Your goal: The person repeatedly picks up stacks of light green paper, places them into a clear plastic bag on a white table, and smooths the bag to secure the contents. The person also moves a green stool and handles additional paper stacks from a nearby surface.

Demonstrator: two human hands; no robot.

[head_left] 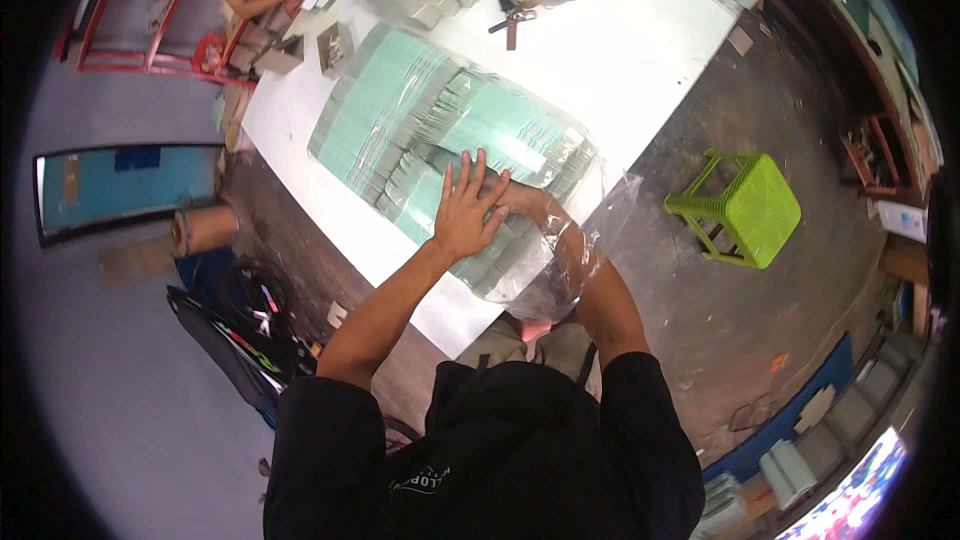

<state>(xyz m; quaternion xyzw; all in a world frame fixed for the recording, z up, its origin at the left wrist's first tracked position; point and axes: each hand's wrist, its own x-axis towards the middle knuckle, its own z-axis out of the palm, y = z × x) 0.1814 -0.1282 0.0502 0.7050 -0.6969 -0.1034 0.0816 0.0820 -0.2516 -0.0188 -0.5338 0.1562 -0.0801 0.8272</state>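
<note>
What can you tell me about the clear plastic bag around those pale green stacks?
The clear, glossy plastic bag lies on the white table, crinkled and loosely wrapped over rows of pale green flat card stacks. Its open mouth hangs past the table's near edge. The left hand presses flat on top; the right hand reaches inside it.

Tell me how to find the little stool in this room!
Start at the big white table piled with pale green stacks. Go off its right edge onto the dark, dirty floor, and there stands the stool by itself. It is the only bright lime-green thing around, plastic with a woven-looking seat.
</note>
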